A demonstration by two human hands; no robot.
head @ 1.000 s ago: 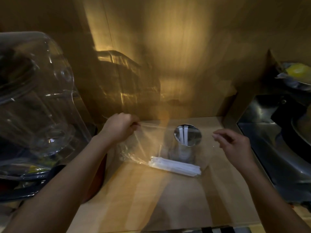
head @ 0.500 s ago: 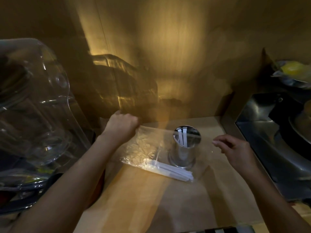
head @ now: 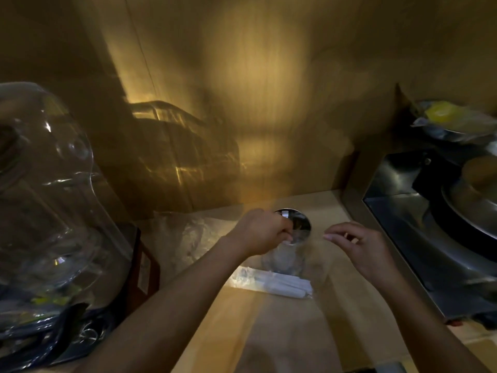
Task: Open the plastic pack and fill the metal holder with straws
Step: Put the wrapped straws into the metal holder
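Observation:
A clear plastic pack (head: 309, 265) hangs in front of the metal holder (head: 301, 224), which stands on the wooden counter (head: 269, 332). White wrapped straws (head: 274, 283) lie bunched in the pack's bottom, resting on the counter. My left hand (head: 262, 232) is a closed fist over the holder's rim, gripping the pack's upper edge. My right hand (head: 360, 246) is to the right of the holder, thumb and forefinger pinched on the pack's right edge. The holder's inside is mostly hidden behind my left hand.
Crumpled clear plastic (head: 193, 232) lies left of my left arm. A large clear dome-shaped container (head: 45, 197) fills the left side, with a brown box (head: 142, 265) beside it. A steel appliance (head: 403, 238) and a wrapped bowl (head: 443, 122) stand right. A wooden wall is behind.
My left hand has moved right, from the pack's left corner to over the holder, close to my right hand. The right hand has barely moved.

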